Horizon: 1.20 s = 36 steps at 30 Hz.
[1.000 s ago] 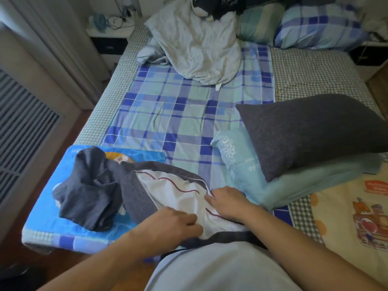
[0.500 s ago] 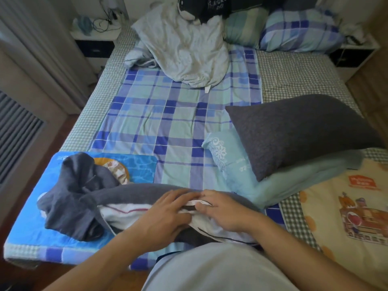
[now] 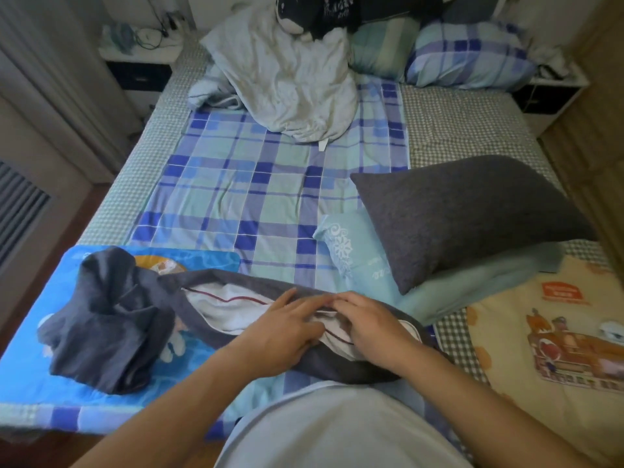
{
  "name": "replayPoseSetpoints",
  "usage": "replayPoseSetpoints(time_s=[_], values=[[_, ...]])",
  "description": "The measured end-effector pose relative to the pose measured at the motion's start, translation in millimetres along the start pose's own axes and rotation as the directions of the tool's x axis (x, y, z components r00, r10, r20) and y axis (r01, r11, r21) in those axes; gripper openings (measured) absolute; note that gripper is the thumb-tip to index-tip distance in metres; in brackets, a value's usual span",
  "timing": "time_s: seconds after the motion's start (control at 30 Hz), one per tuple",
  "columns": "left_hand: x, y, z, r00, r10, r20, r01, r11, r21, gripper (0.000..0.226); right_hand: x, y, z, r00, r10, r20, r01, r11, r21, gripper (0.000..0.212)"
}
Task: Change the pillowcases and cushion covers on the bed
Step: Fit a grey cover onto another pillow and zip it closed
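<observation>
A white pillow (image 3: pixel 229 307) with dark red piping lies at the bed's near edge, partly inside a dark grey pillowcase (image 3: pixel 243 282). My left hand (image 3: pixel 287 327) and my right hand (image 3: pixel 366 324) meet at the case's open edge, fingers curled on the grey fabric over the pillow. A loose dark grey cover (image 3: pixel 108 319) lies bunched on a blue cartoon cushion (image 3: pixel 30 376) to the left. A second grey-covered pillow (image 3: pixel 466 214) rests on a light teal pillowcase (image 3: pixel 449 292) to the right.
A bare crumpled white pillow (image 3: pixel 290 82) and plaid pillows (image 3: pixel 466 55) sit at the head of the bed (image 3: pixel 466 130). A yellow cartoon blanket (image 3: pixel 557 332) covers the near right corner. Nightstands (image 3: pixel 138 65) flank the bed; curtains hang on the left.
The grey case's edge has been drawn over more of the white pillow, and both hands have come together at the opening. The view has tilted slightly.
</observation>
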<state>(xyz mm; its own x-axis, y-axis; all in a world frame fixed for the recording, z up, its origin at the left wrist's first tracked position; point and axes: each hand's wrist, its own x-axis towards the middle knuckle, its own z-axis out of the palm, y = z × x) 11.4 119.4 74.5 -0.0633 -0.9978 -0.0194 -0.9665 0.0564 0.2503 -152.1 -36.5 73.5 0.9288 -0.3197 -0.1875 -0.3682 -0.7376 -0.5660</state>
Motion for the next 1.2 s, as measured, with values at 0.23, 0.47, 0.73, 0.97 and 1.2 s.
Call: replayPoseSetpoints(time_s=[0.23, 0.47, 0.73, 0.97, 1.2], values=[[24.1, -13.0, 17.3, 0.997, -0.079, 0.021, 0.082, 0.981, -0.177, 0.023, -60.9, 39.7, 12.1, 0.957, -0.199, -0.212, 0.092, 0.899, -0.427, 0.028], [42.2, 9.9, 23.2, 0.989, 0.114, 0.099, -0.068, 0.923, -0.379, 0.022, -37.0, 26.1, 41.8, 0.950, 0.212, 0.231, -0.117, 0.923, -0.366, 0.097], [38.5, 19.0, 8.9, 0.974, -0.076, 0.212, 0.153, 0.916, -0.372, 0.042, -14.2, 41.9, 50.9, 0.817, 0.299, 0.494, 0.004, 0.852, -0.523, 0.094], [65.4, 10.9, 48.9, 0.963, -0.026, 0.267, 0.088, 0.970, -0.226, 0.031, -61.1, 33.3, -3.3, 0.992, -0.116, -0.051, 0.069, 0.830, -0.553, 0.033], [69.4, 29.6, 52.2, 0.914, 0.340, 0.223, -0.382, 0.906, 0.185, 0.030, -81.6, 100.5, -28.9, 0.808, 0.526, -0.265, -0.489, 0.850, 0.196, 0.027]])
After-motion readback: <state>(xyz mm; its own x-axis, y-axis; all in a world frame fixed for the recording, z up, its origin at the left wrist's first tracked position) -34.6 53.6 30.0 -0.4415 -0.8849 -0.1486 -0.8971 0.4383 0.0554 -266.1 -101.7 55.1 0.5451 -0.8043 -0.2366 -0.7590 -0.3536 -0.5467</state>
